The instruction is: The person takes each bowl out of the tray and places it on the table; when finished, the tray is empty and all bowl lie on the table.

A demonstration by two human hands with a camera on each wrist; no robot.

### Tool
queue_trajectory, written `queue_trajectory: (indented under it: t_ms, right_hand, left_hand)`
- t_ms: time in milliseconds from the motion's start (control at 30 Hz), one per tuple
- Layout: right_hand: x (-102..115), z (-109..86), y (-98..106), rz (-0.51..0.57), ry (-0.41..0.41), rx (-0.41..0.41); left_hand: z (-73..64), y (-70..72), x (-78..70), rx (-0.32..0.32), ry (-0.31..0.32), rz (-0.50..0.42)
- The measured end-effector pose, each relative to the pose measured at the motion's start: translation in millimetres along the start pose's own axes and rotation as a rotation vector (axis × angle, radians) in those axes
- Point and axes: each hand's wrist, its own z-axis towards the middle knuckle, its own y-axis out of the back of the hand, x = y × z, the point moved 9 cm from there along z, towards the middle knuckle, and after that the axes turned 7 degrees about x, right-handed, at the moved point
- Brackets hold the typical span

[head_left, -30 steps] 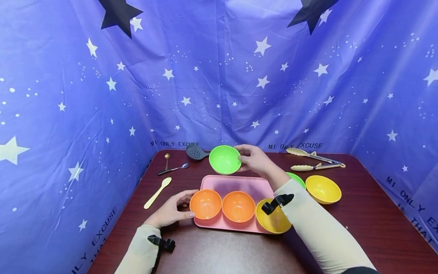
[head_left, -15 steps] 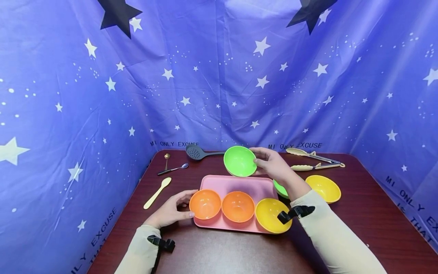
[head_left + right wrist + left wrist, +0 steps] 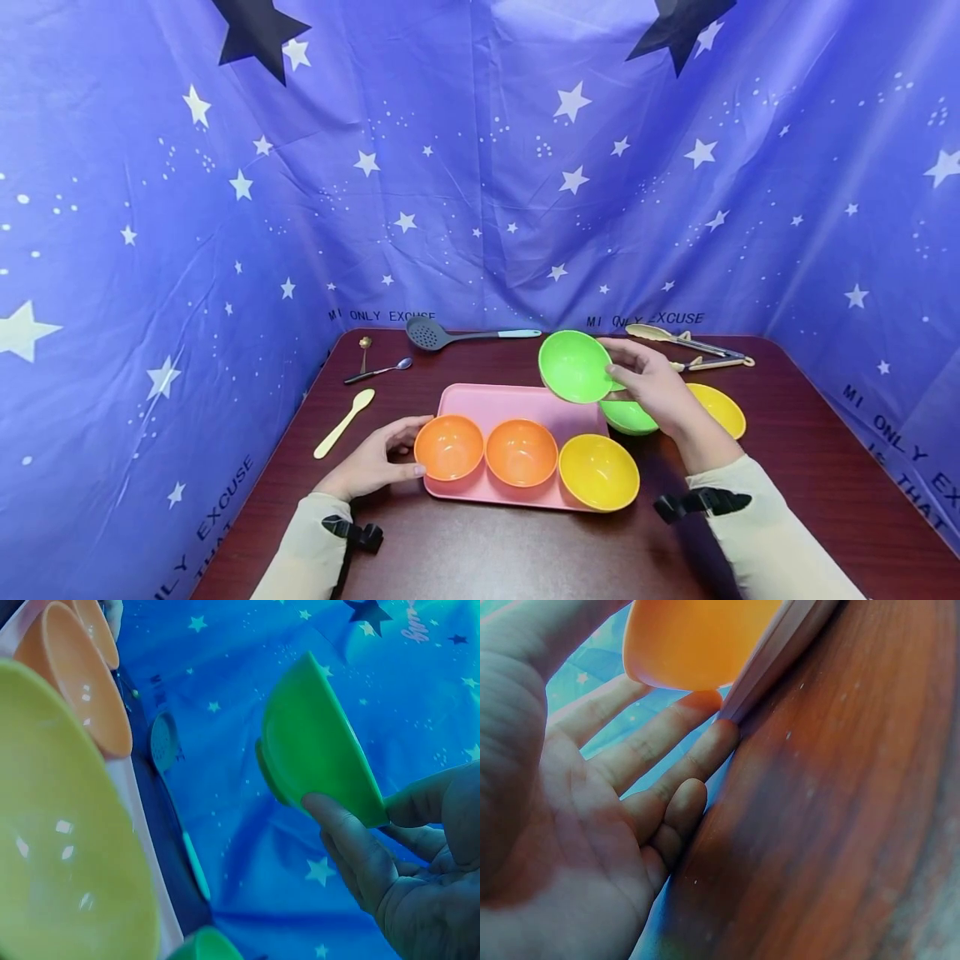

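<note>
My right hand [image 3: 648, 387] pinches the rim of a green bowl [image 3: 574, 367], thumb on one side and fingers on the other. In the right wrist view the held bowl [image 3: 315, 742] is raised and tilted. Below it, a second green bowl [image 3: 630, 418] stands at the pink tray's right end, partly hidden. My left hand [image 3: 378, 461] rests at the left orange bowl [image 3: 448, 448], its fingers fairly straight. The left wrist view has its fingertips right at the bowl and the tray edge. A second orange bowl [image 3: 522, 452] and a yellow bowl [image 3: 599, 472] complete a row on the pink tray [image 3: 487, 400].
Another yellow bowl [image 3: 722, 410] sits right of the tray, partly behind the right hand. Tongs [image 3: 712, 350] lie at the back right, a skimmer [image 3: 431, 334] at the back. On the left are a cream spoon [image 3: 345, 423], a dark-handled spoon [image 3: 382, 369] and a small gold spoon [image 3: 364, 346].
My right hand has carried the green bowl to the right and slightly nearer, uncovering the skimmer's handle and the yellow bowl on the tray. The left hand has stayed at the orange bowl.
</note>
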Motion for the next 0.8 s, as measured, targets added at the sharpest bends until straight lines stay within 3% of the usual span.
queue_trajectory:
  t_ms: [467, 800]
  right_hand:
    - [-20.0, -50.7, 50.6, 0.015, 0.056, -0.110]
    - [-29.8, -78.7, 93.1, 0.208, 0.146, -0.171]
  left_hand:
    - [0.2, -0.9, -2.4, -0.001, -0.020, 0.007]
    - [-0.6, -1.9, -0.5, 0.000, 0.006, 0.003]
